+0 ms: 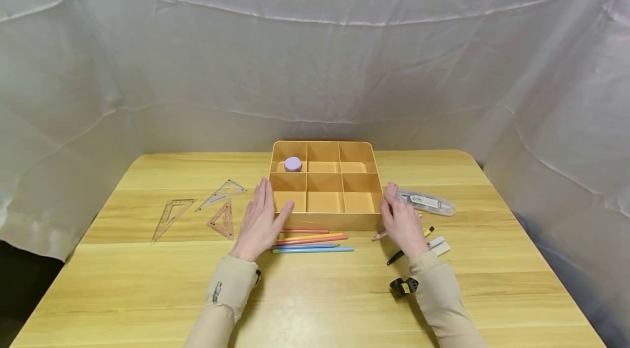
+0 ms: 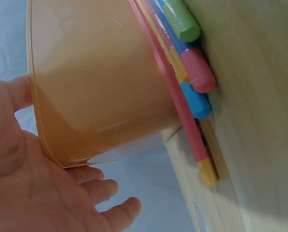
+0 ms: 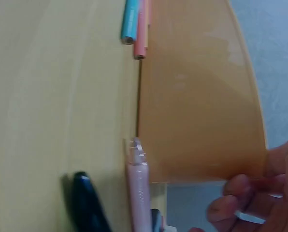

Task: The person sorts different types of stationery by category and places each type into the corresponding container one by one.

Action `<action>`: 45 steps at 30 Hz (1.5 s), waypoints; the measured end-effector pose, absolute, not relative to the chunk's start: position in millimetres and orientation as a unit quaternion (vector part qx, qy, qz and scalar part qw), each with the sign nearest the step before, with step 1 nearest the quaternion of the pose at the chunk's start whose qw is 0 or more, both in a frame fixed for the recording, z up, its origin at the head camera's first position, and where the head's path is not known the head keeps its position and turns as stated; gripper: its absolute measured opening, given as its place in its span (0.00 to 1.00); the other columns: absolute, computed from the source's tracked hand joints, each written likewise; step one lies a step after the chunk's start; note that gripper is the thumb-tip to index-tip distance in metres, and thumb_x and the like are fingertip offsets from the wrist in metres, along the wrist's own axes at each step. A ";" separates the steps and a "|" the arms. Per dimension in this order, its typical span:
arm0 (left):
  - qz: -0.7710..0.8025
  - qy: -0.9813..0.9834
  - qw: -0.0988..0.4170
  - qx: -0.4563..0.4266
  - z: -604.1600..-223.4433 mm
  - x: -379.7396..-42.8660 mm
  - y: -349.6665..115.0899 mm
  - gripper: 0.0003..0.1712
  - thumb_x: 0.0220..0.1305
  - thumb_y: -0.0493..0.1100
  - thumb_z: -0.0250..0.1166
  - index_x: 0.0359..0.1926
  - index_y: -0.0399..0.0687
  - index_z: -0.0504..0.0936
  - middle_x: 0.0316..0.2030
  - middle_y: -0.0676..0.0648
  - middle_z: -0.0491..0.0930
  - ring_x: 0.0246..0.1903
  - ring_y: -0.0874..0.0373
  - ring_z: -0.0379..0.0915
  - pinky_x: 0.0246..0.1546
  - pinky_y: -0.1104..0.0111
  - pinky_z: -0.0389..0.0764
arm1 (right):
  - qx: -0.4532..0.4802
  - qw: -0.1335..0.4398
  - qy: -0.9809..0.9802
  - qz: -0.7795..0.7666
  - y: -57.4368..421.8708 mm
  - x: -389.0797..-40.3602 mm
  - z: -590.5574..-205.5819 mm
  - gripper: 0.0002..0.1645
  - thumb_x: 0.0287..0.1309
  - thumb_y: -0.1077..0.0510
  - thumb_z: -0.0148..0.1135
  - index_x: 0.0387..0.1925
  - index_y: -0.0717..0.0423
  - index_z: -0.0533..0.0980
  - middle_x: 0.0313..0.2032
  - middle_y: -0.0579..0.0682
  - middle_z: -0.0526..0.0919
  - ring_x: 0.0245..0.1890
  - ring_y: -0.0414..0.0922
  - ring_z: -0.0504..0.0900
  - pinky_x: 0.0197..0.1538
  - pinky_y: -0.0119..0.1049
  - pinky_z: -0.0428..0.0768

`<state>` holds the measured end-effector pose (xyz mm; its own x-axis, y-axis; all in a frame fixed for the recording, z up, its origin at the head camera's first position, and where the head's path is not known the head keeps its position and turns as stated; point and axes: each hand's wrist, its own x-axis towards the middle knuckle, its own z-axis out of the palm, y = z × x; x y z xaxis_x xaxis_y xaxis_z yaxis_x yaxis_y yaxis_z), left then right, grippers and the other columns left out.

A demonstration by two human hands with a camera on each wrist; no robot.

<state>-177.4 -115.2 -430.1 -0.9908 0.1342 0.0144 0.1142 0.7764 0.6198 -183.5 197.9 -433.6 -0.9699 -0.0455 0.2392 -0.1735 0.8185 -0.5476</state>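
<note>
A yellow-orange organizer box (image 1: 339,221) with several compartments stands toward the back of the table. A round lilac object (image 1: 292,164) lies in its back left compartment. My left hand (image 1: 258,222) rests along the box's left side, fingers extended and thumb at the front rim; the left wrist view shows the palm by the box corner (image 2: 95,82). At the front right corner, my right hand (image 1: 403,222) holds the box with curled fingers and the thumb at its rim (image 3: 202,96). Several colored pencils (image 1: 312,249) lie just before the box's front wall.
Left of the box lie transparent set squares (image 1: 172,214). On the right are a clear packaged case (image 1: 428,203), a pink pen (image 3: 139,193), a black pen (image 3: 88,203) and a white eraser-like block (image 1: 440,248). Grey cloth (image 1: 315,74) hangs behind the wooden table (image 1: 320,293).
</note>
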 end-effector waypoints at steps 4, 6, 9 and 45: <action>0.324 0.944 0.024 0.062 -430.2 -177.3 -115.8 0.51 0.77 0.66 0.43 0.79 0.35 0.32 0.81 0.38 0.28 0.81 0.40 0.28 0.79 0.43 0.40 | 0.074 0.080 -0.951 0.290 201.0 -180.4 -429.9 0.25 0.78 0.52 0.45 0.60 0.68 0.75 0.16 0.49 0.70 0.17 0.43 0.71 0.25 0.41 0.76; 0.325 0.943 0.025 0.063 -430.0 -177.2 -115.6 0.51 0.77 0.65 0.43 0.79 0.35 0.32 0.81 0.38 0.28 0.81 0.40 0.28 0.79 0.43 0.40 | 0.081 0.061 -0.952 0.289 204.8 -177.6 -426.0 0.31 0.79 0.48 0.44 0.68 0.68 0.68 0.19 0.53 0.75 0.20 0.46 0.74 0.29 0.47 0.78; 0.324 0.943 0.026 0.066 -429.4 -177.0 -115.1 0.51 0.77 0.66 0.42 0.79 0.35 0.31 0.81 0.38 0.28 0.81 0.40 0.28 0.79 0.43 0.41 | 0.091 0.047 -0.954 0.283 212.9 -174.4 -418.2 0.34 0.79 0.47 0.45 0.74 0.66 0.60 0.29 0.58 0.83 0.28 0.49 0.80 0.35 0.49 0.81; 0.321 0.945 0.012 0.063 -430.6 -177.9 -113.3 0.51 0.78 0.64 0.44 0.79 0.33 0.34 0.81 0.37 0.31 0.81 0.38 0.31 0.78 0.40 0.43 | 0.181 -0.120 -0.962 0.165 250.8 -258.3 -363.8 0.21 0.66 0.49 0.64 0.48 0.63 0.79 0.51 0.66 0.83 0.44 0.54 0.80 0.51 0.53 0.78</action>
<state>-177.9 -113.3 -430.6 -0.9917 0.1272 0.0176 0.1116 0.7860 0.6081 -258.3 250.8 -363.8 -0.9057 -0.3873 -0.1723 -0.3080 0.8805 -0.3603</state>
